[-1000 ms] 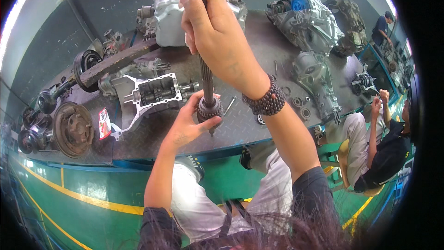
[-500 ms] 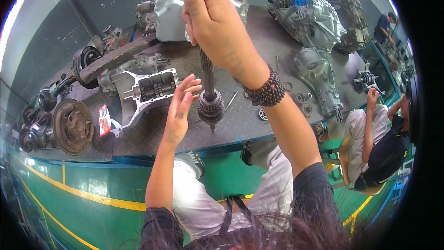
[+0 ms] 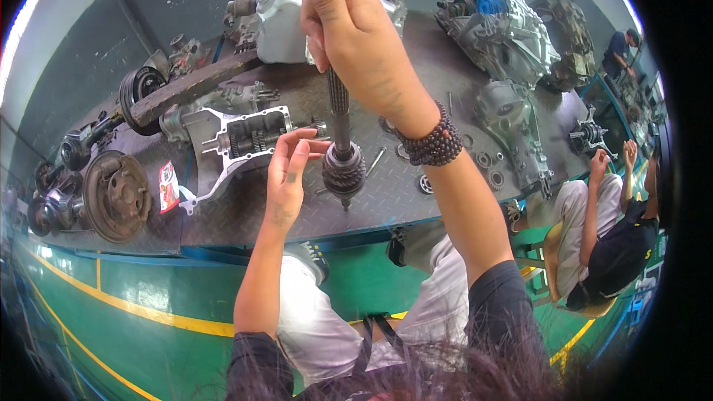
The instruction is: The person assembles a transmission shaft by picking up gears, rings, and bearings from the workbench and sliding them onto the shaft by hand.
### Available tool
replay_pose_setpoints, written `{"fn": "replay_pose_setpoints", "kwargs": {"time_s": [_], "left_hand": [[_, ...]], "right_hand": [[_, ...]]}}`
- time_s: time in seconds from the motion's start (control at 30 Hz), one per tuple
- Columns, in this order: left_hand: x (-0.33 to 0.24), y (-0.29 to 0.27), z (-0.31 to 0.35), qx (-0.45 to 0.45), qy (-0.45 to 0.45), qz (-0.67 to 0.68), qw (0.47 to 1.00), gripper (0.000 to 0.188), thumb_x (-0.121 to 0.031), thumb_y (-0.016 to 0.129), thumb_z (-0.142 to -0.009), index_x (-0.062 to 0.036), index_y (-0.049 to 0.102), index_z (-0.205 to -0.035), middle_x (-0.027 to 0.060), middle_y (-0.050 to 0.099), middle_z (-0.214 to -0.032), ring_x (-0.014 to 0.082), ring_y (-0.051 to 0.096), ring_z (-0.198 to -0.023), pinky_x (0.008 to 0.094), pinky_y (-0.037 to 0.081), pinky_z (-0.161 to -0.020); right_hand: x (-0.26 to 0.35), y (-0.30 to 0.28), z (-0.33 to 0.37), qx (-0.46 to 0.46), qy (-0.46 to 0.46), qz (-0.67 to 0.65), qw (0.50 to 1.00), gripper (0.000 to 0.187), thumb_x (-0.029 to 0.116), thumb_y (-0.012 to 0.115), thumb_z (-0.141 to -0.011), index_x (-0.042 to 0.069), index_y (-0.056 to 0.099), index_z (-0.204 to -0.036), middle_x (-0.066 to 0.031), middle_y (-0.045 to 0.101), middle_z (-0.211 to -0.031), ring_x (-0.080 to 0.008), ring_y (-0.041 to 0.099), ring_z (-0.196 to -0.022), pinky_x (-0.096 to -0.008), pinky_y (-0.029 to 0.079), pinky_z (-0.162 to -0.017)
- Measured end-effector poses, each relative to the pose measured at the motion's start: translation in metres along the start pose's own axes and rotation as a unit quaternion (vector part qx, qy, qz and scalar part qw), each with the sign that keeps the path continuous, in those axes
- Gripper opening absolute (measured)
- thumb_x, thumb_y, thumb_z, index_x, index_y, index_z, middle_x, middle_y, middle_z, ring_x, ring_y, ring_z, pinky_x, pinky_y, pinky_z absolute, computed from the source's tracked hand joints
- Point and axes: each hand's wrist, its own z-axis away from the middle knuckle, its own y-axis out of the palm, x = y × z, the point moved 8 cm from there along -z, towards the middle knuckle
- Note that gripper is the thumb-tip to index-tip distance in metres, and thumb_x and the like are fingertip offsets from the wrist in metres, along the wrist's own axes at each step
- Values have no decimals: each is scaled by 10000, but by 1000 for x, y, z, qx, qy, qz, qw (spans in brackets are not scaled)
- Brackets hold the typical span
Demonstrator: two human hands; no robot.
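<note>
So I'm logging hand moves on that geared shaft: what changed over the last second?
The left hand let go of the gear at the shaft's lower end and now hovers open beside it, fingers near the shaft. The right hand kept its grip on the top, shaft upright.

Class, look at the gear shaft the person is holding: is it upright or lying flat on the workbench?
Upright. The right hand grips the top of the gear shaft, which hangs roughly vertical, gears at its lower end, beside the left hand.

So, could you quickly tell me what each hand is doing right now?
Left hand: open, fingertips beside the gear.
Right hand: closed around the upper end of the gear shaft.
</note>
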Motion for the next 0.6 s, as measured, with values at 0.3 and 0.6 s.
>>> {"fn": "replay_pose_setpoints", "kwargs": {"time_s": [0.3,0.6], "left_hand": [[10,28,10,87,-28,-51,995,584,-296,710,-984,-31,471,-1446,89,566,-1393,161,540,-1231,335,412,-1092],[22,40,6,59,-27,-16,998,668,-325,906,-809,-63,532,-1296,100,638,-1260,186,620,-1151,360,471,-1049]], "right_hand": [[18,11,4,59,80,-66,993,251,283,413,-1139,54,468,-1223,8,473,-726,-76,441,-575,-242,406,-533],[21,9,6,152,119,-153,969,320,369,339,-1149,83,463,-1220,7,477,-745,-67,445,-565,-226,418,-509]]}}
